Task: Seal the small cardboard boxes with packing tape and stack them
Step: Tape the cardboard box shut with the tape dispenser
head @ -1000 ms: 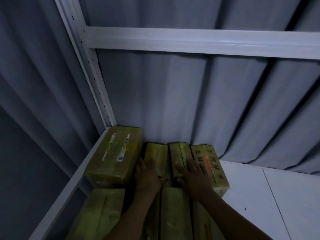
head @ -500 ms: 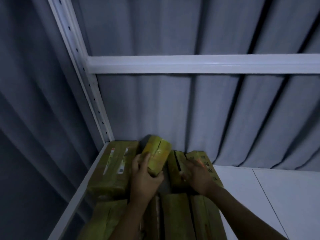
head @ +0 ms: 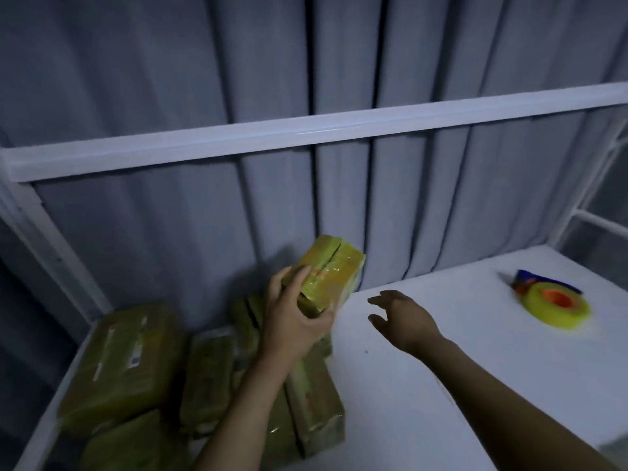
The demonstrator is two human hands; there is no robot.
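My left hand (head: 294,322) grips a small cardboard box (head: 328,273) wrapped in yellowish tape and holds it up, tilted, above the other boxes. Several more taped boxes (head: 316,399) lie packed together on the white shelf (head: 441,385) at the left, with a larger one (head: 119,362) in the corner. My right hand (head: 402,317) hovers over the bare shelf to the right of the lifted box, fingers spread and holding nothing. A roll of yellow packing tape (head: 554,305) with an orange core lies on the shelf at the far right.
A grey curtain (head: 306,62) hangs behind the shelf. A white rail (head: 339,134) crosses above the shelf, and white frame posts (head: 51,249) stand at the left and right ends. A blue object (head: 525,280) lies behind the tape roll.
My left hand has lifted one small box out of the row and carried it up and to the right. My right hand left the boxes and moved right over the shelf. The view swung right.
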